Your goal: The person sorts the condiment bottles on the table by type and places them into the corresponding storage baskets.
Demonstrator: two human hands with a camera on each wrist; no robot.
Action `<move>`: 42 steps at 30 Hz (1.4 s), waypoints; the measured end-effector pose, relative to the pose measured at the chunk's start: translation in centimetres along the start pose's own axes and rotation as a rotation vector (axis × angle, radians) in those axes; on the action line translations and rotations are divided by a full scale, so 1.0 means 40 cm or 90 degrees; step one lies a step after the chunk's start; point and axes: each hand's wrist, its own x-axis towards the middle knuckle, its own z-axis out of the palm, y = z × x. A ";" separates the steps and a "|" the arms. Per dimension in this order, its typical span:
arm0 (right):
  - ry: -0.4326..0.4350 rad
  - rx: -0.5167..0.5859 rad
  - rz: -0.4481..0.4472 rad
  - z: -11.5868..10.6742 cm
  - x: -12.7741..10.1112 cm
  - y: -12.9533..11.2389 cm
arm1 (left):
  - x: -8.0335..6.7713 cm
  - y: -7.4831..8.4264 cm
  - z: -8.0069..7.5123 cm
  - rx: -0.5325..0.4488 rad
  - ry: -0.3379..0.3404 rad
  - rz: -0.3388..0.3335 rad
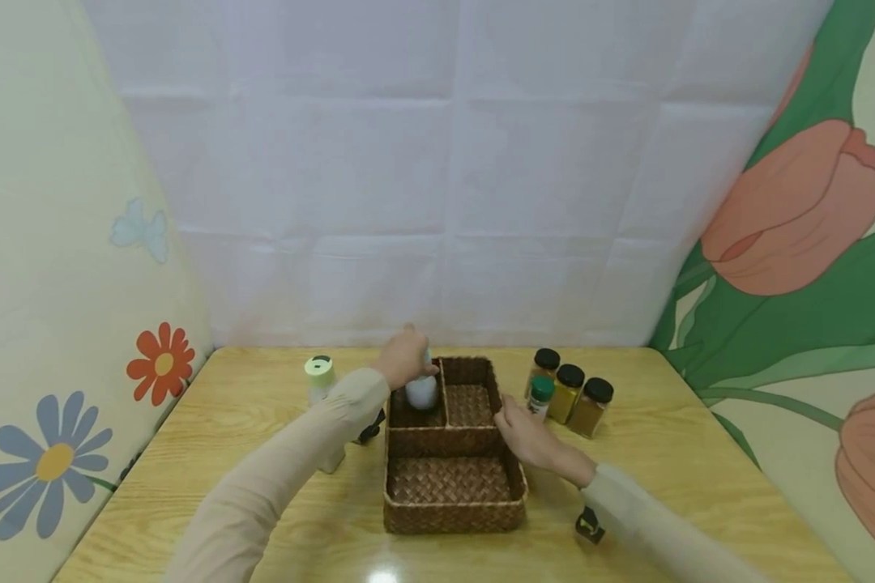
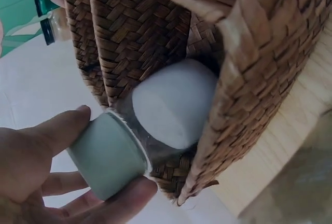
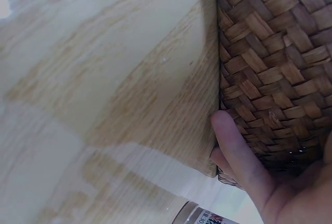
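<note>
A brown woven basket (image 1: 455,518) with three compartments stands on the table. My left hand (image 1: 404,358) reaches over its back left compartment. There it grips the pale green cap (image 2: 111,154) of a rounded bottle (image 2: 174,105), whose white lower part sits between the woven walls. In the left wrist view the thumb and fingers lie on opposite sides of the cap. My right hand (image 1: 528,437) holds the basket's right side near the divider. The right wrist view shows a finger (image 3: 238,154) along the woven outer wall. The other two compartments hold nothing.
Right of the basket are three black-lidded jars (image 1: 565,393) and a green-capped jar (image 1: 540,394). A bottle with a light green top (image 1: 320,374) stands to the left, partly behind my left sleeve. A white cloth (image 1: 437,202) hangs behind the wooden table (image 1: 671,486).
</note>
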 end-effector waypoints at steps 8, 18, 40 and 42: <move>0.008 0.012 0.013 0.001 0.000 -0.003 | 0.006 0.002 0.016 0.036 0.005 0.000; 0.002 0.006 0.018 0.004 0.002 0.005 | 0.008 0.006 0.029 0.093 0.009 0.005; 0.014 0.009 0.015 0.002 0.004 0.002 | -0.003 0.006 0.005 0.030 -0.032 0.030; 0.014 0.010 0.012 0.002 0.003 0.001 | -0.003 0.006 0.006 0.029 -0.029 0.034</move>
